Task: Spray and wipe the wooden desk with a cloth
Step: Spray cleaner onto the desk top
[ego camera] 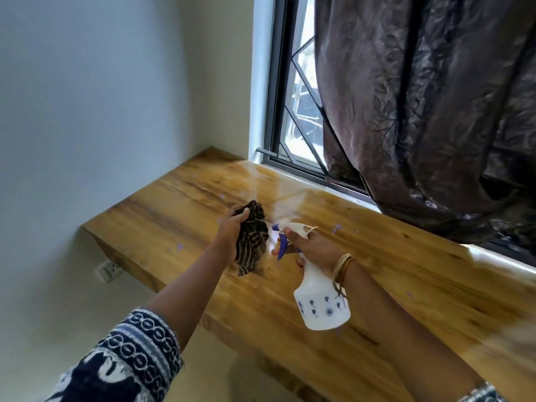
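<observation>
The wooden desk (391, 288) is a thick, glossy slab fixed along the wall under a window. My left hand (230, 232) grips a bunched dark striped cloth (252, 239), which hangs just above the desk near its middle. My right hand (311, 249) holds a white spray bottle (320, 300) with a purple trigger and nozzle, fingers on the trigger. The nozzle points left, toward the cloth, a short gap away. Small purple specks dot the wood around both hands.
A dark patterned curtain (435, 111) hangs over the right part of the window (293, 117) and droops onto the desk's back edge. A bare wall (101, 111) closes the left side, with a wall socket (108, 271) below the desk's left end.
</observation>
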`<action>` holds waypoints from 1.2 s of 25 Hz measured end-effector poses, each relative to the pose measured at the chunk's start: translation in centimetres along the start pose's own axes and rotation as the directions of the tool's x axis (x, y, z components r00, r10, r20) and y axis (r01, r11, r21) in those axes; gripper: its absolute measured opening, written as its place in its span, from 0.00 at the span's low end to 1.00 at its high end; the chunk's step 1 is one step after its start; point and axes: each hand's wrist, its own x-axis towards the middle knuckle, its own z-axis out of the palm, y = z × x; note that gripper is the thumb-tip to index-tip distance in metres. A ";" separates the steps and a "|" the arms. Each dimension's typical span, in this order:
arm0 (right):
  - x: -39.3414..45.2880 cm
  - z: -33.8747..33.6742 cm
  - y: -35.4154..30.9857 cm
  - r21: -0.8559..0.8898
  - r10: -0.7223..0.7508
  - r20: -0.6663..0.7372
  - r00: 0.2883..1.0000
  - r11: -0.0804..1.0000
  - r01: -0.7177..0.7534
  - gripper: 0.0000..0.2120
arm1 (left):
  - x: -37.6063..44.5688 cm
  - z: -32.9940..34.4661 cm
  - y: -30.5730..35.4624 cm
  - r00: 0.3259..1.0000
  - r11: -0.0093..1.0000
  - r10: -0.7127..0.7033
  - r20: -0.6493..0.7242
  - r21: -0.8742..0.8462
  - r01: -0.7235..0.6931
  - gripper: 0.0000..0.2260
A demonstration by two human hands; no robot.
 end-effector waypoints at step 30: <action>9.3 -1.6 -0.7 -0.033 0.065 -0.180 0.982 0.997 -0.072 0.18 | 8.9 -0.9 3.0 0.984 0.994 -0.103 0.146 -0.010 0.106 0.07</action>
